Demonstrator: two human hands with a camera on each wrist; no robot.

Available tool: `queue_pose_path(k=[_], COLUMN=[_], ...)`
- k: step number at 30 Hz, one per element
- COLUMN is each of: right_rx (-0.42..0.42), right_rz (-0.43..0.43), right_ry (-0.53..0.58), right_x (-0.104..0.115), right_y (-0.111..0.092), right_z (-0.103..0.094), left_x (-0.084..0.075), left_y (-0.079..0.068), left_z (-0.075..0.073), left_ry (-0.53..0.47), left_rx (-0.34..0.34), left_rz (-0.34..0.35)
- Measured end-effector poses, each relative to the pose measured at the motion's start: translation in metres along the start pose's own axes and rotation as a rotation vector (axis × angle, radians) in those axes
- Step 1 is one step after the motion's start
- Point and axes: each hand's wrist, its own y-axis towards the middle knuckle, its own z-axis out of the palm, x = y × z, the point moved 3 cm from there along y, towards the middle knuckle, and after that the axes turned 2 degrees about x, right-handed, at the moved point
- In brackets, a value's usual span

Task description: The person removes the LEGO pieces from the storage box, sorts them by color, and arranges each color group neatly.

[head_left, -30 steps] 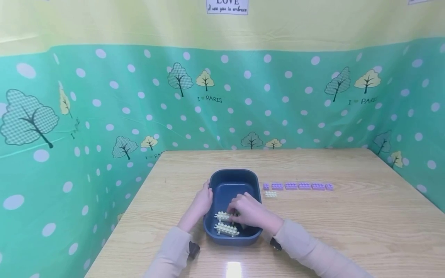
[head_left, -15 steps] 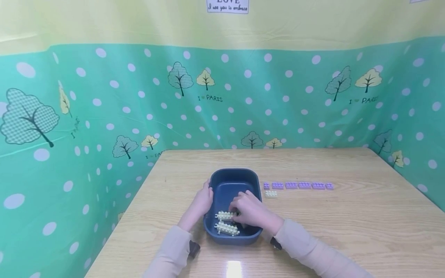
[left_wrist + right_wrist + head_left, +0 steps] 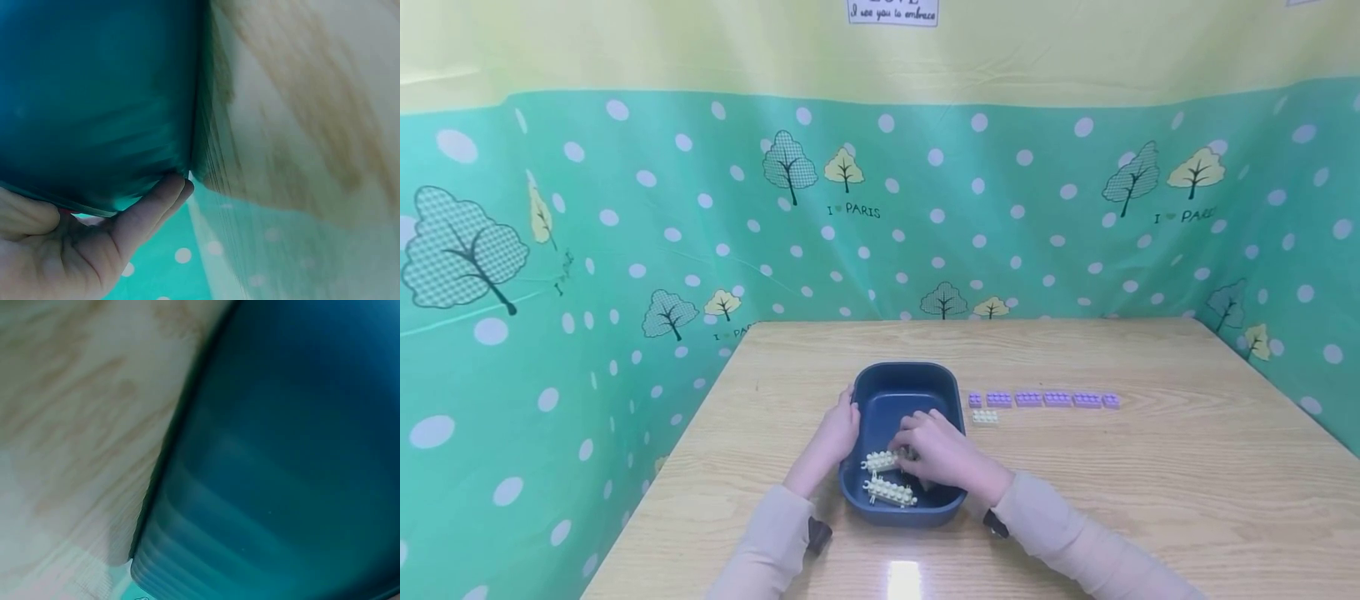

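Observation:
A deep dark-blue bin [image 3: 895, 408] stands on the table. My left hand [image 3: 837, 429] holds its left wall; the left wrist view has the thumb side at the rim and the fingers [image 3: 147, 215] along the outside. Inside the bin, my right hand [image 3: 936, 454] pinches the right end of a cream studded toy-block piece [image 3: 878, 461] with clips at its left end. That end is covered by the fingers. Just in front of it lies a similar cream block piece [image 3: 891, 490] with small clips. The right wrist view shows the bin's outer wall [image 3: 269, 487], with the hand hidden.
Right of the bin, a row of several purple building bricks [image 3: 1042, 399] runs sideways across the wooden table [image 3: 1120, 475]. One cream brick [image 3: 986, 417] lies before the row's left end. A green dotted curtain [image 3: 895, 250] hangs around the table's back and sides.
The pinched cream block piece has shifted slightly left and tilted, its right end now higher in the view. My right fingers moved with it. The left hand and bin stay in place.

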Motion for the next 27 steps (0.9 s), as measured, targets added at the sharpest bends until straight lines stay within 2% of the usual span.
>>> queue_pose_path(k=[7, 12, 19, 27], right_rx=[-0.063, -0.104, -0.114, -0.260], right_rz=[0.003, 0.032, 0.066, 0.006], right_ry=[0.026, 0.044, 0.039, 0.100], right_x=[0.000, -0.001, -0.002, -0.006], right_y=[0.001, 0.001, 0.001, -0.002], right_z=[-0.004, -0.006, -0.012, -0.032], left_x=[0.001, 0.001, 0.001, 0.000], left_y=[0.001, 0.002, 0.001, -0.001], left_z=[-0.001, 0.000, 0.001, 0.000], left_ry=[-0.010, 0.000, -0.001, -0.013], left_rx=[0.025, 0.017, 0.008, 0.015], left_rz=[-0.021, -0.014, -0.006, -0.015])
